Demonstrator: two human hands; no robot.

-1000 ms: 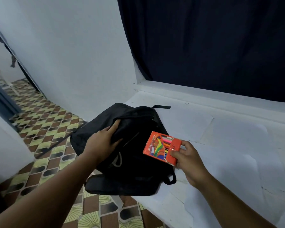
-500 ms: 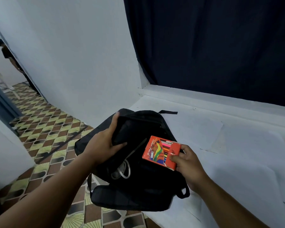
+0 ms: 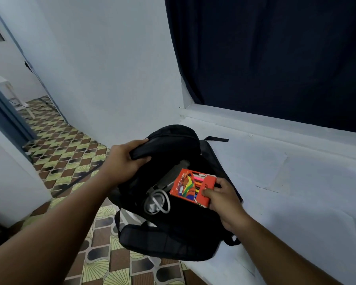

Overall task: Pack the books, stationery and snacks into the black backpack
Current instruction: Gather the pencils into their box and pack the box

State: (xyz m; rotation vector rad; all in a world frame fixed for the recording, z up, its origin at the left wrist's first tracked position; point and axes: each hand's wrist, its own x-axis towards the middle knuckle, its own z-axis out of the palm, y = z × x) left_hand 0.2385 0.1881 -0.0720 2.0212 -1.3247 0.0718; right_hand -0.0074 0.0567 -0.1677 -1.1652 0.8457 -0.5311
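Over open black backpack [image 3: 179,229] at ledge's [image 3: 296,192] left edge: colour pencil box [image 3: 191,187], pinched at near end by right hand [image 3: 222,199].
Left hand [image 3: 124,161] grips flap. Likely light, stiff card; crushable, so hold by edges.

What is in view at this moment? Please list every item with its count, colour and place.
backpack: 1, black, lying open on the white surface's left edge, overhanging the floor
coloured pencil box: 1, orange-red, over the backpack opening
cable: 1, white, coiled inside the backpack
white surface: 1, paper-covered, right
curtain: 1, dark navy, behind the surface
tiled floor: patterned green-brown, left
left hand: grips the backpack flap
right hand: holds the pencil box
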